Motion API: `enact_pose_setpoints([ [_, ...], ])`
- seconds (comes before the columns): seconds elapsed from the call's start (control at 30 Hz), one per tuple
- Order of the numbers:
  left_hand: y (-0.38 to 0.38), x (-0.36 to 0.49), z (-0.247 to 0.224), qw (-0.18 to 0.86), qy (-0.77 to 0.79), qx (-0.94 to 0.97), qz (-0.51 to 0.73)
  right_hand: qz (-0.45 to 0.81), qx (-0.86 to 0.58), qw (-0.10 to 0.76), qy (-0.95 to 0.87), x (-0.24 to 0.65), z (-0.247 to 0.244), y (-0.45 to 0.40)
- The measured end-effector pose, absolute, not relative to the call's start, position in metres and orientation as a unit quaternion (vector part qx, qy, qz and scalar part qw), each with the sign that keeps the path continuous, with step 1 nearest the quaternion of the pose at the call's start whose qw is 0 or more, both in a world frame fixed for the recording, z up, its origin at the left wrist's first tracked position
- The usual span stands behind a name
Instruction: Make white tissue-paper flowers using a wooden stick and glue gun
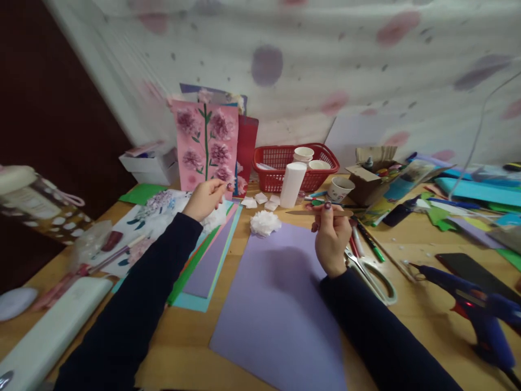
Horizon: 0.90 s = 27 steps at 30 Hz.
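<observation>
My right hand (332, 239) is closed around a slim tan tool with a pointed tip (299, 212), held level with the point to the left. My left hand (207, 200) is pinched shut in front of the pink flower card (191, 138); whatever lies between its fingertips is too small to make out. Below and between the hands, a purple sheet (277, 304) lies on the table. A white ruffled paper flower (265, 223) rests at its top edge. Behind the flower are several small white paper squares (260, 199) and an upright white roll (292, 184).
A red basket (277, 157) with paper cups stands at the back. Right of my right hand lie scissors (376, 279), pens, a blue glue gun (468, 298) and a black phone (472, 271). Coloured sheets (199, 271) are stacked under my left arm, beside a white long device (57, 331).
</observation>
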<state>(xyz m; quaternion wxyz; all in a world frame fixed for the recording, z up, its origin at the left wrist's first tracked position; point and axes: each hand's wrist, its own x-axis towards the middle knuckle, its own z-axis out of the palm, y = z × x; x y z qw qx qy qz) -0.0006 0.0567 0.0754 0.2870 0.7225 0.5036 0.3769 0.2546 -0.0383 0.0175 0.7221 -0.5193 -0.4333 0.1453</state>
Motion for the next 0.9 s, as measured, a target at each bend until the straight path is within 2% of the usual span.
enact_pose_setpoints([
  [0.2,0.054,-0.035,0.084,0.202,0.561,0.727,0.341,0.163,-0.498,0.705,-0.478,0.252,0.016,-0.042],
  [0.37,0.052,-0.016,0.071,0.284,0.469,0.8,0.244,0.186,-0.504,0.615,-0.577,0.243,0.013,-0.046],
  [0.5,0.045,0.01,0.059,0.267,0.441,0.836,0.186,0.196,-0.511,0.569,-0.614,0.24,0.011,-0.048],
  [0.9,0.043,0.021,0.037,0.281,0.453,0.839,0.111,0.188,-0.52,0.515,-0.655,0.238,0.004,-0.048],
])
